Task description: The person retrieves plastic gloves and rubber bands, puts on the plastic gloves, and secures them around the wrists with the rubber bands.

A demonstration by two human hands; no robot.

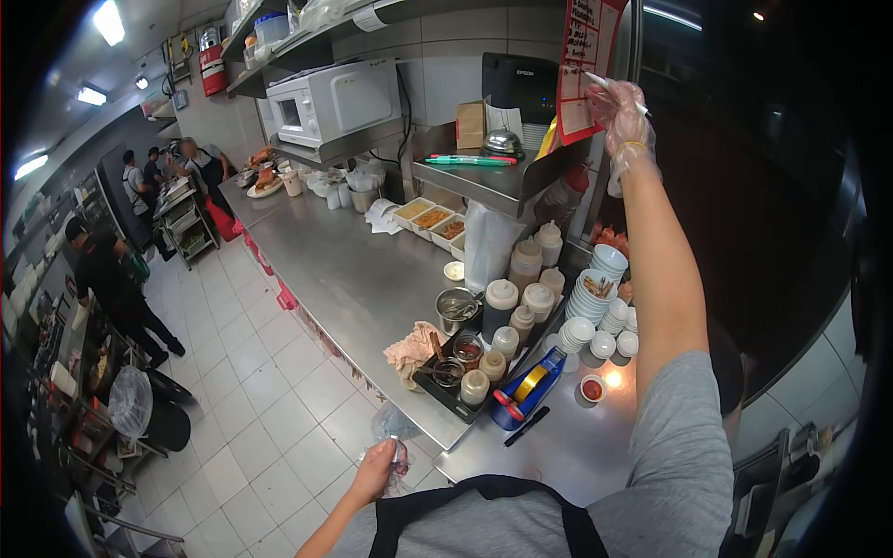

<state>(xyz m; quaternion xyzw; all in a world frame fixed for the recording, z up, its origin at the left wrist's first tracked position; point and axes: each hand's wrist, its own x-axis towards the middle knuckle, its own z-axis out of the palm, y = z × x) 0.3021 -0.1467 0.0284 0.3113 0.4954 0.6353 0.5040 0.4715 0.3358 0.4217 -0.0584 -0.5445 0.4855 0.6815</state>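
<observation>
My right hand (627, 121), in a clear plastic glove, is raised at the upper right. Its fingers grip a white pen (598, 82), whose tip is at a red-bordered sheet (579, 58) with dark handwriting. My left hand (377, 471) hangs low near the counter's front corner, closed around crumpled clear plastic (391, 424); whether this is a glove or a bag I cannot tell. Below my right arm stand a blue tape dispenser (528, 391), a black marker (526, 427) and a small cup of red sauce (591, 390).
Squeeze bottles (500, 307) and stacked white bowls (590, 299) crowd the counter (335, 237). A shelf (484, 173) holds pens, a bell (503, 141) and an EPSON printer (517, 88). Several people, one a dark-clad person (107, 270), are in the aisle at left.
</observation>
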